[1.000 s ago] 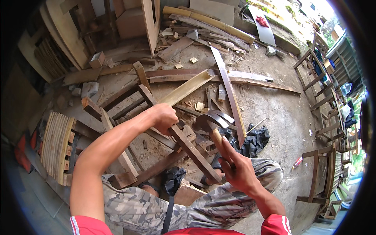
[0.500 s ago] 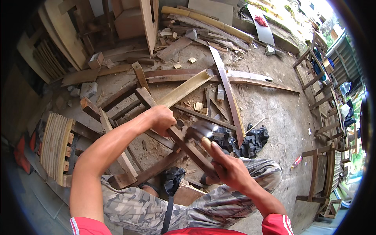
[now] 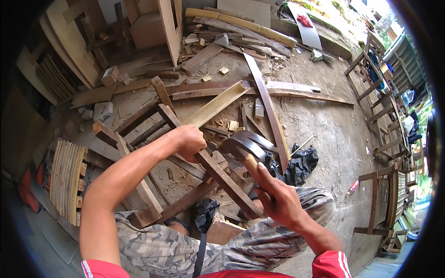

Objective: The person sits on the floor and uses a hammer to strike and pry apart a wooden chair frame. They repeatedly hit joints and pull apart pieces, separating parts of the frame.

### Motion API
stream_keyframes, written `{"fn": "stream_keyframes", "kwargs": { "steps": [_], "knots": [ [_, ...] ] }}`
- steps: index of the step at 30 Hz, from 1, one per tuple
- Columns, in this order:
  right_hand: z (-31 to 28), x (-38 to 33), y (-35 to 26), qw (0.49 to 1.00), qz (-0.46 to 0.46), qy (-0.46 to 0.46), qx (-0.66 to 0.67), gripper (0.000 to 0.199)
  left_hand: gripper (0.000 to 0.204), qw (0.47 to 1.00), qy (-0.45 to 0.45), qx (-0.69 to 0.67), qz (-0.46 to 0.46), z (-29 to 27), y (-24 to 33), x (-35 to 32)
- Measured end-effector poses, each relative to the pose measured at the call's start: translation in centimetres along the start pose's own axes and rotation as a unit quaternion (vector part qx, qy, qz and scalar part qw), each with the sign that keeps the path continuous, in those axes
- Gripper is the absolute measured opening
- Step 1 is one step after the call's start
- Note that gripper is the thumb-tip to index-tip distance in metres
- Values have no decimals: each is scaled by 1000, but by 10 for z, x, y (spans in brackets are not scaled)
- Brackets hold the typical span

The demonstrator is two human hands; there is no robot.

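My left hand (image 3: 189,142) is closed around a dark wooden bar (image 3: 227,183) of a wooden frame standing between my legs. The bar slants from the upper left down toward my right knee. My right hand (image 3: 280,197) grips a claw hammer (image 3: 248,142) by its light wooden handle, the index finger stretched along it. The dark metal head hangs over the ground, just right of the bar, apart from it as far as I can tell. Other legs and rails of the frame (image 3: 139,118) reach to the left, partly hidden by my left forearm.
Split bamboo (image 3: 218,104) and a long dark plank (image 3: 269,113) lie beyond the frame. Near my right knee is a black plastic bag (image 3: 301,164). A slatted wooden piece (image 3: 65,180) stands at left. Scrap wood (image 3: 204,58) fills the back; wooden chair frames (image 3: 382,185) line the right.
The hammer, blurred close to the bar before, has lifted a little up and away to the right and now looks sharper. My left hand keeps its hold on the bar.
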State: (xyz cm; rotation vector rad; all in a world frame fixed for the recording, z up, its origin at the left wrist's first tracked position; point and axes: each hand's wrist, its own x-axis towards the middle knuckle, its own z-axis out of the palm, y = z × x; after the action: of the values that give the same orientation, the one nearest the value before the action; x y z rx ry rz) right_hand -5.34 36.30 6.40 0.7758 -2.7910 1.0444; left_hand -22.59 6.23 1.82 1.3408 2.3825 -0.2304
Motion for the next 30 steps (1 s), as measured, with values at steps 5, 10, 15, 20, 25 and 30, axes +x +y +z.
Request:
{"fn": "stream_keyframes", "kwargs": {
  "steps": [5, 10, 15, 20, 25, 30],
  "knots": [
    [5, -3, 11, 998, 16, -59, -3, 70, 38, 999, 30, 17, 1, 4, 3, -4],
    [0, -7, -1, 999, 25, 0, 30, 68, 38, 997, 68, 19, -12, 22, -1, -9],
    [3, -2, 9, 993, 31, -112, -14, 72, 35, 996, 83, 31, -9, 19, -2, -10],
    [14, -7, 14, 999, 8, -20, 40, 77, 28, 984, 171, 54, 12, 37, -7, -10],
    [3, -1, 11, 992, 98, -60, 54, 68, 16, 970, 224, 84, 44, 42, -12, -11],
    [13, -19, 11, 998, 33, 4, 62, 66, 17, 959, 266, 76, 58, 47, -15, -5]
  ]
}}
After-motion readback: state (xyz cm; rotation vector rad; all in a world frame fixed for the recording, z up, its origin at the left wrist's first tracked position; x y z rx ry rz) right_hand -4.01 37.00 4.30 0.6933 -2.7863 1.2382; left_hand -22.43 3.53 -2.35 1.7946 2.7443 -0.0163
